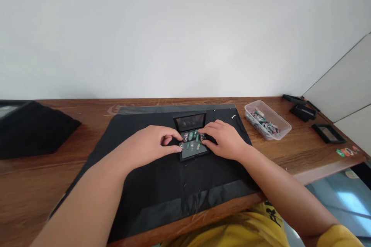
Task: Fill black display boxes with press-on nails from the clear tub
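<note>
- A small black hinged case [191, 139] lies open at the centre of the black mat [162, 185], lid upright at 12 o'clock, holding small green and pale pieces [191, 137].
- Left hand [150, 144] at 9 o'clock, right hand [226, 139] at 3 o'clock; fingers rest slightly apart on the case edges.
- Brown wooden table [29, 185], plain white wall [174, 31].
- Clear plastic tub [268, 119] stands at 2 o'clock.
</note>
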The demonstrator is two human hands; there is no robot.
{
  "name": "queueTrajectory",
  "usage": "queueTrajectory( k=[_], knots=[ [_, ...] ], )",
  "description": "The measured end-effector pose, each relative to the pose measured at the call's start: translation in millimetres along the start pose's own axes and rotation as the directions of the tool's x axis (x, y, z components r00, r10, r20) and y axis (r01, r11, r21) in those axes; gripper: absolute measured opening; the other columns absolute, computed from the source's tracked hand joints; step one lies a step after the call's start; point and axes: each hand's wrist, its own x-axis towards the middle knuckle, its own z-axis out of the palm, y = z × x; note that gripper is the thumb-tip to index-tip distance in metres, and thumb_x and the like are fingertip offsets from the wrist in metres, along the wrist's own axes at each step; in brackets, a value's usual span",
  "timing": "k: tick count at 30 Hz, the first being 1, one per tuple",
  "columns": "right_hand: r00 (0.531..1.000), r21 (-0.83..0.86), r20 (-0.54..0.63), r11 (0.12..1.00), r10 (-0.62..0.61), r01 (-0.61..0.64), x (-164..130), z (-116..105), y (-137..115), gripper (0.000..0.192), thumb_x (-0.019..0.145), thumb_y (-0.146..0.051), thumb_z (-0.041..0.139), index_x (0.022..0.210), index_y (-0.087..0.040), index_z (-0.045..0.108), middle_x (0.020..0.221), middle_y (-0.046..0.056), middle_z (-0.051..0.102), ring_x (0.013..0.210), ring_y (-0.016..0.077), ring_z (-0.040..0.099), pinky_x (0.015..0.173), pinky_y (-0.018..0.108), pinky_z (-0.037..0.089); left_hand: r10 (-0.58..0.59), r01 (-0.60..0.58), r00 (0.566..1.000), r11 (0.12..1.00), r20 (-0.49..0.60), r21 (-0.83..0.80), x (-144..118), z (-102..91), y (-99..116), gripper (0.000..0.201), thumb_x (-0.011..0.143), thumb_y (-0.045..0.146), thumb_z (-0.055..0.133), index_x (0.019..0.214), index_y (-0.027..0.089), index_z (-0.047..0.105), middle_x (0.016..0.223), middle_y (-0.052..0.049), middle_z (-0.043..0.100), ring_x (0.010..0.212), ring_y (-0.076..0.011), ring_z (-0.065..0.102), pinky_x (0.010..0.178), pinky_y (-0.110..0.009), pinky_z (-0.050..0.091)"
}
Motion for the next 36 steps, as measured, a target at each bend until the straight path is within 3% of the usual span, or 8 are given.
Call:
queueTrajectory(
  k=[8,14,17,20,23,25,27,36],
  knots=[
    [0.999,0.02,-0.041,1.0,0.002,-0.001,-3.7,-3.6,4.0,0.03,0.111,-0.026,0.072,0.138,-0.017,0.08,0.131,0.015,0.083,0.116,0.0297,0.073,0.107,0.046,0.056,-0.014,0.014,1.0,1.0,0.018,0.007,-0.6,8.8,1.5,0.037,0.078,0.062,0.079,0.096,0.032,0.091,0.067,0.002,0.06,0.06,-0.0179,0.051,0.06,-0.032,0.035],
    [0.972,0.037,-0.233,0.999,0.0,0.009,-14.7,-28.0,11.3,0.026,0.111,-0.029,0.071,0.131,-0.019,0.083,0.127,0.014,0.086,0.114,0.0295,0.077,0.106,0.047,0.059,-0.026,0.026,0.999,1.0,0.041,0.0,0.9,7.8,2.0,0.041,0.079,0.063,0.076,0.1,0.031,0.092,0.068,0.002,0.058,0.063,-0.0189,0.052,0.064,-0.034,0.035],
    [0.888,0.008,-0.451,0.996,0.083,-0.089,-32.2,-60.7,30.3,0.024,0.112,-0.034,0.068,0.123,-0.023,0.086,0.119,0.011,0.087,0.113,0.029,0.079,0.106,0.048,0.06,-0.042,0.041,0.998,0.999,0.052,0.012,1.2,9.4,0.7,0.05,0.08,0.067,0.071,0.105,0.029,0.092,0.07,0.001,0.057,0.064,-0.0195,0.052,0.065,-0.034,0.034],
    [0.769,-0.021,-0.567,0.928,0.296,-0.373,-54.9,-96.8,61.0,0.027,0.109,-0.034,0.067,0.122,-0.021,0.087,0.114,0.013,0.087,0.107,0.0299,0.08,0.102,0.048,0.062,-0.066,0.064,0.997,0.997,0.049,0.039,1.0,11.1,-1.5,0.057,0.081,0.07,0.066,0.111,0.027,0.092,0.071,0.002,0.056,0.064,-0.0198,0.052,0.066,-0.035,0.032],
    [0.749,-0.155,-0.31,0.746,0.586,-0.648,-71.6,-119.4,89.2,0.028,0.105,-0.026,0.07,0.125,-0.018,0.087,0.122,0.015,0.088,0.114,0.0321,0.08,0.103,0.046,0.062,-0.072,0.068,0.995,0.996,0.065,0.056,0.7,11.1,-2.3,0.065,0.084,0.073,0.06,0.117,0.026,0.091,0.073,0.002,0.055,0.066,-0.0206,0.054,0.068,-0.034,0.033],
    [0.728,-0.285,-0.074,0.685,0.682,-0.671,-75.7,-123.3,100.7,0.032,0.105,-0.025,0.071,0.132,-0.021,0.086,0.132,0.013,0.087,0.122,0.0316,0.08,0.106,0.043,0.061,-0.077,0.073,0.995,0.995,0.065,0.066,0.4,10.3,-0.8,0.069,0.083,0.075,0.057,0.116,0.025,0.09,0.073,0.002,0.055,0.068,-0.0214,0.055,0.069,-0.034,0.034],
    [0.703,-0.344,0.038,0.67,0.71,-0.658,-75.3,-120.6,105.7,0.036,0.102,-0.026,0.077,0.136,-0.024,0.086,0.138,0.012,0.086,0.127,0.0336,0.08,0.107,0.043,0.061,-0.091,0.086,0.994,0.993,0.065,0.075,0.2,9.2,1.5,0.07,0.08,0.076,0.055,0.113,0.025,0.09,0.074,0.001,0.057,0.069,-0.0224,0.056,0.07,-0.035,0.035],
    [0.641,-0.388,0.067,0.612,0.765,-0.69,-62.4,-108.1,98.5,0.024,0.095,-0.019,0.08,0.114,-0.025,0.093,0.123,0.014,0.089,0.122,0.0361,0.081,0.1,0.04,0.06,-0.083,0.083,0.997,0.996,0.001,0.024,7.4,19.4,-24.3,0.057,0.075,0.073,0.066,0.099,0.026,0.087,0.068,0.004,0.057,0.07,-0.0222,0.058,0.07,-0.032,0.039]
  ],
)
